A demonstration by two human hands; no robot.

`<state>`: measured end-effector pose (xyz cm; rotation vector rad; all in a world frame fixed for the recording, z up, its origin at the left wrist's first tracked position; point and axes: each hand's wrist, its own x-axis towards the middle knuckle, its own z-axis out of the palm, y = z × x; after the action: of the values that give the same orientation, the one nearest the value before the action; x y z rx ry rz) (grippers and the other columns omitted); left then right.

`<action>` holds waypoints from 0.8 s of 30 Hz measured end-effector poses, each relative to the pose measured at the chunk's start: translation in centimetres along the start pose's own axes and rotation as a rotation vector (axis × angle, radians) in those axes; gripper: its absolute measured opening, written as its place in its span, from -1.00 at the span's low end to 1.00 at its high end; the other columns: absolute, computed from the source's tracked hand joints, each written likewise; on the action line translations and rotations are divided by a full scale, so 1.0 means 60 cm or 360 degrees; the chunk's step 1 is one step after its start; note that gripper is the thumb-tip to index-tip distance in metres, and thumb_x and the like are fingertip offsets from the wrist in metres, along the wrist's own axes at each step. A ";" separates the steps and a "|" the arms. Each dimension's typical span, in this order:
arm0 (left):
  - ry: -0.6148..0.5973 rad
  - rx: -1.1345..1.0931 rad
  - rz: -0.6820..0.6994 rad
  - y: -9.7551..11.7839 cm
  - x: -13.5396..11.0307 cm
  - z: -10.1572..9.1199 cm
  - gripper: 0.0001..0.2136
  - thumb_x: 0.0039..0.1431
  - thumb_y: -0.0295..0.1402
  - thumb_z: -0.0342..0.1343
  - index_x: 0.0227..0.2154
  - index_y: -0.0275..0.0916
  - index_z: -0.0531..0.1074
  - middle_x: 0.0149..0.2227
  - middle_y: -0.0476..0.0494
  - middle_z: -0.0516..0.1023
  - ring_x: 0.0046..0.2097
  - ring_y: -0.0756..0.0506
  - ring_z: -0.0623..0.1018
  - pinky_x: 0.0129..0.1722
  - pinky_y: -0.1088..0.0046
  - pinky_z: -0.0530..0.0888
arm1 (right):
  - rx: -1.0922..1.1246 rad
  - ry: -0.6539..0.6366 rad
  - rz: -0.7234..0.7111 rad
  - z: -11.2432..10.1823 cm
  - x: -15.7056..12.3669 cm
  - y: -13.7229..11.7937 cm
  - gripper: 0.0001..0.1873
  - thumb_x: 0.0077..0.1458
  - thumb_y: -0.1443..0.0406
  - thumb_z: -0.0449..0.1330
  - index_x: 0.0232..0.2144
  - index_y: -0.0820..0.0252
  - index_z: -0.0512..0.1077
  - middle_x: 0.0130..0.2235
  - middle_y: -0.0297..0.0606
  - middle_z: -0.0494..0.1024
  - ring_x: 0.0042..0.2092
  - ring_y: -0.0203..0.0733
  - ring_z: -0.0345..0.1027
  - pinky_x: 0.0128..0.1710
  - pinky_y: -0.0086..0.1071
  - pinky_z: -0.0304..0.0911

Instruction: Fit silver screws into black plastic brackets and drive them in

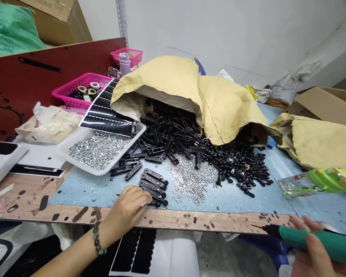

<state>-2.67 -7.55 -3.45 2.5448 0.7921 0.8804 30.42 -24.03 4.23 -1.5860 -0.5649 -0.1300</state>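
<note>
The left hand [128, 211] rests at the front of the blue mat [236, 202], with a beaded bracelet [97, 238] on its wrist. Its fingers [141, 200] are curled and close together, and their tips are touching or just beside the end of a neat row of black plastic links [152, 187]. A small white thing shows at the fingertips, but I cannot tell if the hand pinches it.

The right hand [314, 254] is at the lower right of the frame. It wraps around a green electric screwdriver [314, 239], and the black tip points left, over the wooden table edge [173, 220].

In the middle of the mat, a heap of loose links [173, 134] spills out from under a torn paper sack [161, 82], and silver screws [190, 181] lie in front of this heap. To the left, a white tray [75, 148] holds many small silver parts [99, 150], and a black and white sheet [103, 109] leans on it. Behind them, at the upper left, stands a pink basket [80, 90] with rolls of tape [88, 91]. Another paper sack [320, 144] lies at the right, in front of a cardboard box [325, 104].
</note>
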 end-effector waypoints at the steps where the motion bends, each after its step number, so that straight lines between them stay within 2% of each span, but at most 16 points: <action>1: -0.0011 0.0011 0.0031 0.000 0.001 -0.001 -0.80 0.24 -0.59 -0.07 -0.29 -0.22 0.42 -0.27 -0.09 0.57 -0.23 -0.09 0.50 -0.17 0.28 0.39 | 0.0062 0.0104 0.0021 0.009 -0.001 0.006 -0.77 -0.06 0.19 0.32 -0.28 -0.03 0.45 -0.18 -0.19 0.50 -0.05 0.08 0.40 0.06 0.12 0.21; 3: -0.0028 0.0033 0.0086 0.001 0.000 -0.003 -0.79 0.23 -0.60 -0.06 -0.26 -0.22 0.43 -0.25 -0.09 0.57 -0.21 -0.10 0.51 -0.16 0.27 0.40 | 0.0239 0.0186 0.0061 0.027 -0.011 0.010 -0.72 -0.13 0.28 0.37 -0.30 0.05 0.46 -0.24 -0.27 0.49 -0.11 0.00 0.41 0.14 0.11 0.14; 4: -0.0040 0.0042 0.0097 0.001 -0.002 -0.003 -0.79 0.23 -0.60 -0.05 -0.23 -0.23 0.43 -0.23 -0.11 0.57 -0.19 -0.10 0.51 -0.15 0.26 0.40 | 0.0322 0.0153 0.0084 0.033 -0.018 0.007 -0.63 -0.14 0.30 0.38 -0.21 0.06 0.44 -0.27 -0.32 0.48 -0.17 -0.06 0.42 0.13 0.11 0.13; 6: -0.0057 0.0057 0.0096 0.002 -0.008 -0.006 -0.78 0.25 -0.57 -0.03 -0.12 -0.24 0.42 -0.13 -0.16 0.56 -0.11 -0.13 0.50 -0.10 0.23 0.41 | 0.0448 0.0018 0.0153 0.045 -0.033 -0.004 -0.40 -0.15 0.35 0.38 -0.01 0.04 0.35 -0.29 -0.36 0.49 -0.25 -0.13 0.42 0.08 0.11 0.18; 8: -0.0081 0.0073 0.0075 0.001 -0.016 -0.012 -0.71 0.27 -0.53 -0.02 0.02 -0.24 0.35 0.00 -0.22 0.49 -0.01 -0.16 0.46 -0.03 0.18 0.41 | 0.0497 -0.0146 0.0227 0.057 -0.045 -0.019 -0.30 -0.14 0.36 0.36 0.08 0.02 0.27 -0.25 -0.31 0.52 -0.29 -0.16 0.42 0.01 0.07 0.24; 10: -0.0115 0.0085 0.0057 -0.005 -0.020 -0.019 -0.60 0.28 -0.48 -0.01 0.17 -0.24 0.21 0.11 -0.27 0.40 0.11 -0.20 0.39 0.06 0.13 0.38 | 0.0539 -0.0327 0.0251 0.075 -0.054 -0.035 -0.38 -0.13 0.37 0.34 0.03 0.05 0.31 -0.22 -0.25 0.52 -0.30 -0.17 0.42 -0.03 0.04 0.27; 12: -0.0186 0.0132 0.0035 -0.016 -0.018 -0.024 -0.46 0.27 -0.39 0.04 0.27 -0.25 0.03 0.22 -0.32 0.25 0.23 -0.25 0.26 0.15 0.07 0.32 | 0.0640 -0.0515 0.0167 0.102 -0.061 -0.050 -0.48 -0.09 0.37 0.31 -0.04 0.06 0.33 -0.29 -0.29 0.51 -0.33 -0.19 0.40 -0.04 0.06 0.28; 14: -0.0272 0.0228 0.0013 -0.030 -0.009 -0.024 -0.30 0.23 -0.24 0.10 0.31 -0.25 -0.13 0.31 -0.35 0.06 0.30 -0.31 0.11 0.20 0.00 0.24 | 0.0754 -0.0721 0.0088 0.137 -0.069 -0.063 -0.53 -0.04 0.36 0.27 -0.05 0.05 0.31 -0.37 -0.36 0.46 -0.35 -0.21 0.37 -0.03 0.05 0.29; 16: -0.0343 0.0328 0.0007 -0.044 0.005 -0.016 -0.19 0.18 -0.13 0.13 0.33 -0.25 -0.22 0.34 -0.35 -0.06 0.33 -0.33 0.01 0.22 -0.02 0.18 | 0.0851 -0.0878 0.0064 0.175 -0.078 -0.077 -0.58 0.02 0.34 0.22 -0.04 0.05 0.28 -0.37 -0.36 0.43 -0.35 -0.23 0.37 -0.07 0.00 0.33; 19: -0.0377 0.0414 0.0039 -0.056 0.024 0.002 -0.19 0.20 -0.08 0.10 0.33 -0.25 -0.24 0.33 -0.34 -0.01 0.33 -0.30 0.00 0.24 0.03 0.14 | 0.0944 -0.1002 0.0021 0.233 -0.095 -0.096 -0.65 0.07 0.34 0.16 -0.07 0.06 0.26 -0.29 -0.29 0.47 -0.30 -0.20 0.41 -0.14 -0.08 0.37; 21: -0.0383 0.0456 0.0043 -0.058 0.031 0.013 -0.20 0.21 -0.05 0.07 0.33 -0.25 -0.22 0.32 -0.34 0.04 0.33 -0.29 0.02 0.25 0.04 0.09 | 0.1040 -0.1037 -0.0049 0.268 -0.106 -0.107 -0.71 0.08 0.35 0.13 -0.11 0.08 0.26 -0.37 -0.34 0.46 -0.36 -0.22 0.39 -0.17 -0.09 0.37; 24: -0.0401 0.0501 0.0024 -0.058 0.035 0.020 -0.16 0.16 0.04 0.06 0.32 -0.30 -0.19 0.31 -0.37 0.06 0.33 -0.30 0.03 0.26 0.03 0.01 | 0.1181 -0.1029 -0.0116 0.312 -0.119 -0.114 -0.83 0.11 0.35 0.11 -0.20 0.09 0.26 -0.55 -0.51 0.32 -0.53 -0.33 0.25 -0.27 -0.20 0.37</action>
<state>-1.90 -3.72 -5.02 2.8608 0.8901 0.4513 16.60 -8.03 5.40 -0.8524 -1.0279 0.5081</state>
